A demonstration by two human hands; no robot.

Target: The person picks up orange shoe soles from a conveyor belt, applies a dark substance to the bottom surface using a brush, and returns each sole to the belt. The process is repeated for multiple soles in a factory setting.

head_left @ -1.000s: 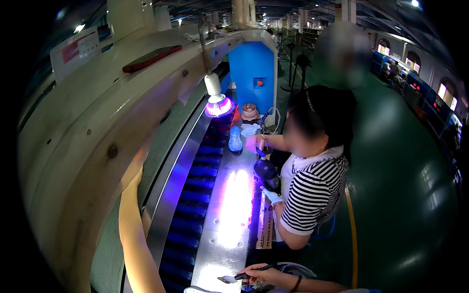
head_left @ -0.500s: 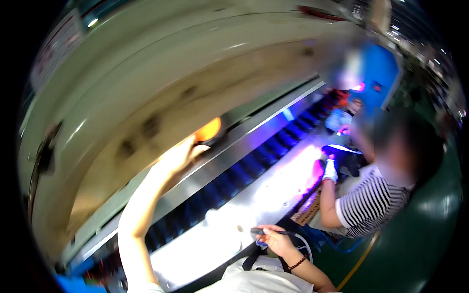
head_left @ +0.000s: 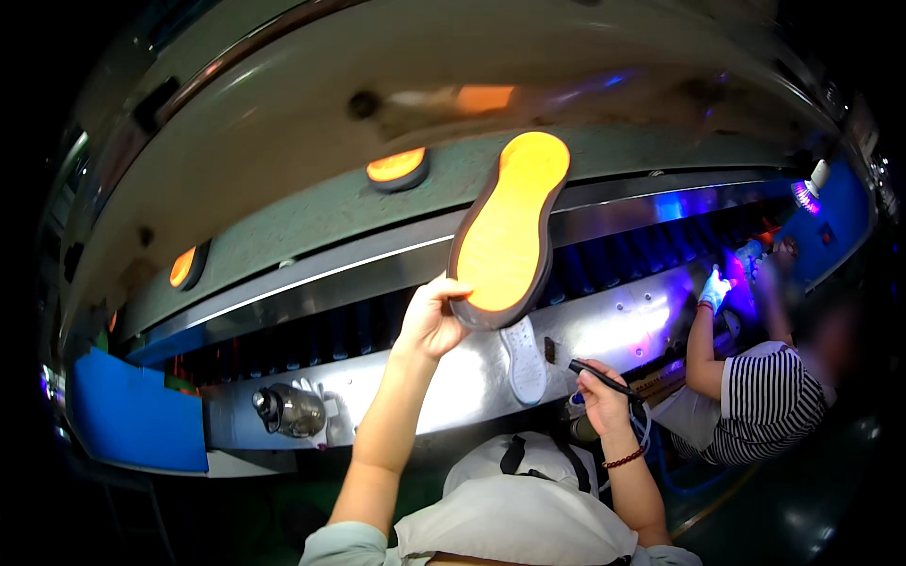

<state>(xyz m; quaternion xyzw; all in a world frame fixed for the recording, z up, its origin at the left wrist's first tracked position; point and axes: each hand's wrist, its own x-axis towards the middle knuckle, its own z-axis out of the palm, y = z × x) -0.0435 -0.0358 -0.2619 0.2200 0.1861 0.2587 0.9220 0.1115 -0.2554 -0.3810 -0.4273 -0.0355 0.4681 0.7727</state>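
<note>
My left hand (head_left: 432, 321) pinches the near end of a shoe sole (head_left: 510, 222), which has a bright orange inner face and a dark rim. The sole is raised above the metal ledge, its orange side toward me. In my right hand (head_left: 604, 401) is a slim black pen-like tool (head_left: 596, 374) with a cord, its tip pointing left. Between my hands a white shoe sole (head_left: 525, 363) lies flat on the ledge. Beside it sits a small dark brown piece (head_left: 549, 350), too small to name.
Two more orange-and-dark soles, one nearer (head_left: 400, 170) and one further left (head_left: 189, 267), lie on a green belt (head_left: 311, 231) under a curved hood. A dark bottle (head_left: 294, 412) lies on the ledge (head_left: 377, 373). A co-worker in stripes (head_left: 769, 396) works at right near a lamp (head_left: 810, 193).
My left hand has come back from under the hood and now holds up the orange sole. My right hand still grips the black tool. The view has turned.
</note>
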